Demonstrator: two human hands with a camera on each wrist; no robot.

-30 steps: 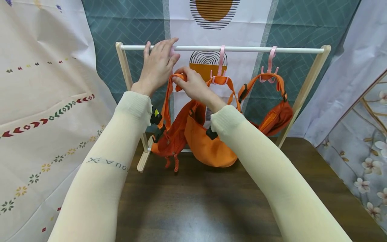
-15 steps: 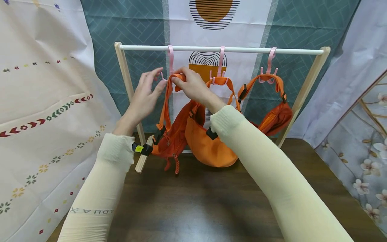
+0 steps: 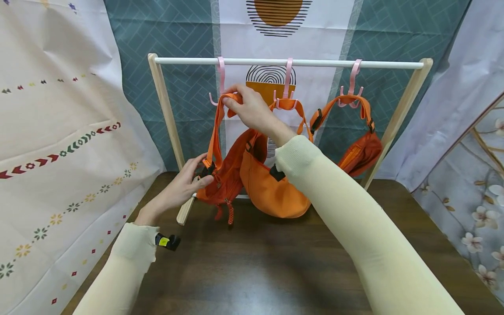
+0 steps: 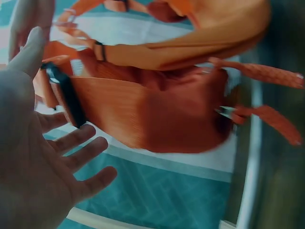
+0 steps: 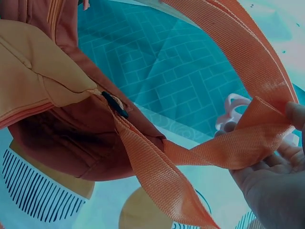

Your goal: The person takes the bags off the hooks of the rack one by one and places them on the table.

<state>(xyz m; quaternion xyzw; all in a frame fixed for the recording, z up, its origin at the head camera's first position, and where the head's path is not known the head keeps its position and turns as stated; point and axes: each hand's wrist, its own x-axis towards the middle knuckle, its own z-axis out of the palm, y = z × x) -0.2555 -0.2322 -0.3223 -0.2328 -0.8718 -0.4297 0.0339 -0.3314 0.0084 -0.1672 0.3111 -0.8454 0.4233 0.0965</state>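
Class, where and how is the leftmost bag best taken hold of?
Probably by the top of its strap, pinched from the right, as the right hand does: the strap is flat and loops over there, the bag hangs below, and the pink hook rises to the hand's left.

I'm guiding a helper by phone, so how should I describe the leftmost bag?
Follow the white rail to its leftmost pink hook. Below it is a dark orange-red bag, just left of a brighter orange bag. Of the three bags, only this one's strap is held by the right hand.
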